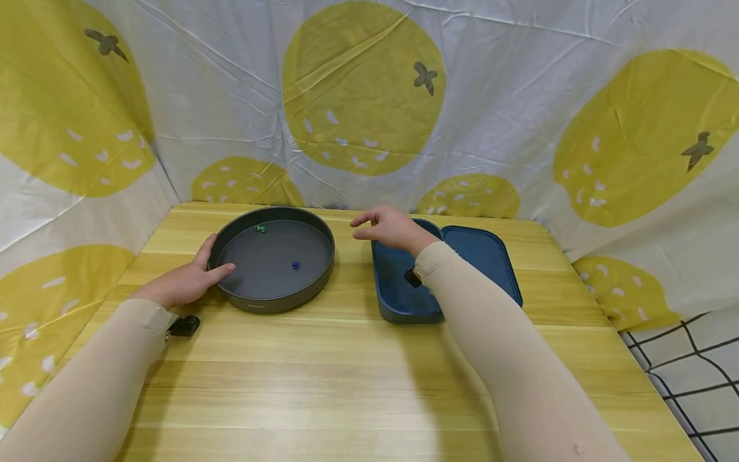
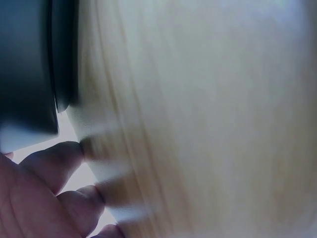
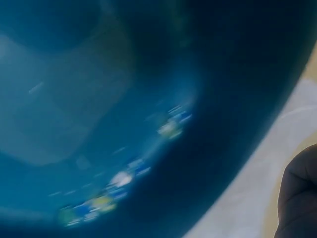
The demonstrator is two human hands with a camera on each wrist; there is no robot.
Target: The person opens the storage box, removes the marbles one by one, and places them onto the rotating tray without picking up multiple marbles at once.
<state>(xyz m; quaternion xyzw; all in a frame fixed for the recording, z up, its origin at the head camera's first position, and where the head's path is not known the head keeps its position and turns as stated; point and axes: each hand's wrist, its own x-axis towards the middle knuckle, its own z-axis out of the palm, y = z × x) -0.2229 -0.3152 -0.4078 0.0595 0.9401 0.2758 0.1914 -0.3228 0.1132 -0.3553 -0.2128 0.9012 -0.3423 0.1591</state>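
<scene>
A round dark grey pan (image 1: 254, 256) stands at the back left of the table. Inside it lie a blue marble (image 1: 296, 265) and a few small green marbles (image 1: 261, 228). My left hand (image 1: 187, 282) grips the pan's left side, thumb over the rim and fingers along the outer wall. My right hand (image 1: 388, 228) hovers over the far left edge of a blue rectangular container (image 1: 407, 314), its fingers loosely bent and nothing visible between them. In the right wrist view, several small colourful pieces (image 3: 101, 203) lie blurred along the container's inside edge.
A flat blue lid (image 1: 482, 256) lies right of the container, partly behind my right forearm. The wooden table (image 1: 300, 385) meets a white cloth with yellow fruit prints (image 1: 364, 83) at its back and sides. A black wire grid (image 1: 693, 372) stands at the right.
</scene>
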